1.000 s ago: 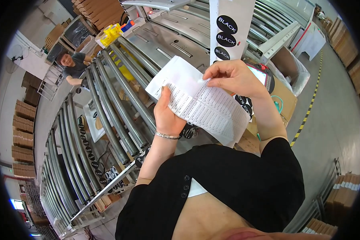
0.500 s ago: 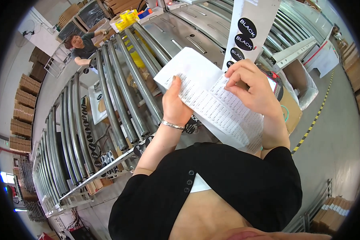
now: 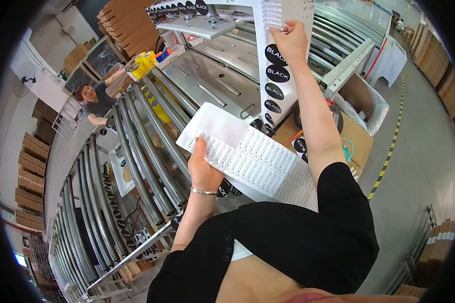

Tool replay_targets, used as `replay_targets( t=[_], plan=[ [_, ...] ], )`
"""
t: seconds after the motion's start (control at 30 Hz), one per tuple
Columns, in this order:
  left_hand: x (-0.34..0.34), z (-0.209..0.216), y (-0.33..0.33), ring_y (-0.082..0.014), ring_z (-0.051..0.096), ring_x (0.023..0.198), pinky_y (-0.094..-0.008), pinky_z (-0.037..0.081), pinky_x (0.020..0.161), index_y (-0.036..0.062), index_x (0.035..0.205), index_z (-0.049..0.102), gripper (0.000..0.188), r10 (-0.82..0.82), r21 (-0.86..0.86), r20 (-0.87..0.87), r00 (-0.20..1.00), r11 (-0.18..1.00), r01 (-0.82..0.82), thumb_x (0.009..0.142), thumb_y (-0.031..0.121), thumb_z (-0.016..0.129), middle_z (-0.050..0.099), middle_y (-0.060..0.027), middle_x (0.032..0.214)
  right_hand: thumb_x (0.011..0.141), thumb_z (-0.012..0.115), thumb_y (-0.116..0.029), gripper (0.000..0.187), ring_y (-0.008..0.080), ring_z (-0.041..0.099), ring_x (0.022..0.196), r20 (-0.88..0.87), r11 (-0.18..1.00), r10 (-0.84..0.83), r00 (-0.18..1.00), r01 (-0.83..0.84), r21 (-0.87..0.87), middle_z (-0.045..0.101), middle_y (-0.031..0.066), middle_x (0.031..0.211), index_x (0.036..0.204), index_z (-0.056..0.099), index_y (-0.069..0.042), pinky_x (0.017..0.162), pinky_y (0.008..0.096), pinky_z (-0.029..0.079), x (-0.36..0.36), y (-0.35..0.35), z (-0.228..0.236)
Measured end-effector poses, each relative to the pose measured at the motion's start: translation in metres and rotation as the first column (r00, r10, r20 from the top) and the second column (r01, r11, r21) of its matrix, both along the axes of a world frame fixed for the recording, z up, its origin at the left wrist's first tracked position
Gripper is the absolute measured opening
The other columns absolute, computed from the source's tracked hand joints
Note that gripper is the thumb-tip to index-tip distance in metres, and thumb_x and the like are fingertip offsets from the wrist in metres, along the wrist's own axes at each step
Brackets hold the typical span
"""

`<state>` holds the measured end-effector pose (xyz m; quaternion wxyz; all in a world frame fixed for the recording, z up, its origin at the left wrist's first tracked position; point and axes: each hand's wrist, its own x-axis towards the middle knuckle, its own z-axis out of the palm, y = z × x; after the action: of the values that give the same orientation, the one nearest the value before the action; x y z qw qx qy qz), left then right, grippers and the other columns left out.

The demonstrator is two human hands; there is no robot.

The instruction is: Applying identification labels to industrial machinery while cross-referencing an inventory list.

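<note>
Evidently, label sheet (image 3: pixel 255 161) pinched in left hand (image 3: pixel 206 170), below right hand (image 3: pixel 292 45) — fingers curled at white panel (image 3: pixel 296 10), pinch unclear.

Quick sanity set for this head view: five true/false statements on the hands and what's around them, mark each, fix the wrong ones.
1. The left hand holds the white label sheet. True.
2. The right hand grips the same sheet. False: it is off the sheet, raised at the tall white panel.
3. Black oval stickers run down the panel below the right hand. True.
4. The bracelet is on the right wrist. False: it is on the left wrist.
5. The striped floor line is red and white. False: it is yellow and black.
</note>
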<state>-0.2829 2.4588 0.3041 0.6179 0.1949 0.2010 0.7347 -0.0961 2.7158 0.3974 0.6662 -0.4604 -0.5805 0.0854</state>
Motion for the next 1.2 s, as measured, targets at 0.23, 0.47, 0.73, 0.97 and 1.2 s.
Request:
replay_targets(
  t=[0.23,0.47,0.73,0.97,1.2],
  plan=[
    [-0.001,-0.001,0.001,-0.0282,0.047,0.111,-0.0401,0.038,0.094,-0.0002,0.126,0.035,0.041,0.009,-0.012,-0.029,1.000,1.000,-0.010,0.093,0.024,0.032,0.046,-0.0142,0.123,0.060,0.074,-0.025,0.055,0.0239,0.060,0.072,-0.059,0.995,-0.095,0.994,0.096,0.011,0.059,0.0091,0.077,0.099,0.046,0.000,0.065,0.0334,0.047,-0.014,0.014,-0.005],
    [-0.002,-0.003,0.004,-0.0293,0.047,0.112,-0.0412,0.038,0.094,0.0003,0.126,0.035,0.042,0.021,-0.032,-0.057,0.998,0.999,-0.023,0.093,0.027,0.032,0.046,-0.0145,0.123,0.058,0.075,-0.028,0.056,0.0253,0.059,0.071,-0.055,0.991,-0.134,0.990,0.135,0.012,0.058,0.0107,0.077,0.097,0.047,0.001,0.064,0.0342,0.047,-0.017,0.022,-0.004],
    [0.001,0.002,0.001,-0.0293,0.047,0.111,-0.0411,0.038,0.094,0.0001,0.125,0.035,0.042,0.028,-0.061,-0.067,0.997,0.998,-0.032,0.093,0.026,0.032,0.047,-0.0145,0.123,0.058,0.075,-0.031,0.061,0.0241,0.058,0.075,-0.019,0.980,-0.193,0.981,0.192,-0.049,0.058,0.0117,0.083,0.100,0.047,0.003,0.068,0.0334,0.047,-0.017,0.029,-0.006],
    [-0.008,0.005,0.003,-0.0277,0.049,0.109,-0.0398,0.040,0.092,-0.0009,0.124,0.036,0.038,0.057,-0.016,-0.004,0.998,0.998,-0.057,0.093,0.022,0.033,0.048,-0.0140,0.120,0.067,0.070,-0.021,0.047,0.0196,0.057,0.078,0.105,0.999,0.030,0.994,-0.033,0.019,0.059,0.0083,0.085,0.103,0.051,0.001,0.071,0.0311,0.046,-0.015,-0.041,-0.023],
    [-0.010,0.012,0.008,-0.0263,0.050,0.108,-0.0386,0.041,0.092,-0.0008,0.123,0.037,0.038,0.048,0.009,-0.006,0.999,0.999,-0.048,0.093,0.022,0.035,0.050,-0.0131,0.118,0.078,0.060,-0.004,0.019,0.0062,0.054,0.077,-0.182,0.108,0.962,0.203,-0.897,-0.428,0.059,0.0015,0.083,0.096,0.058,-0.001,0.070,0.0206,0.044,-0.005,-0.137,-0.033]
  ],
)
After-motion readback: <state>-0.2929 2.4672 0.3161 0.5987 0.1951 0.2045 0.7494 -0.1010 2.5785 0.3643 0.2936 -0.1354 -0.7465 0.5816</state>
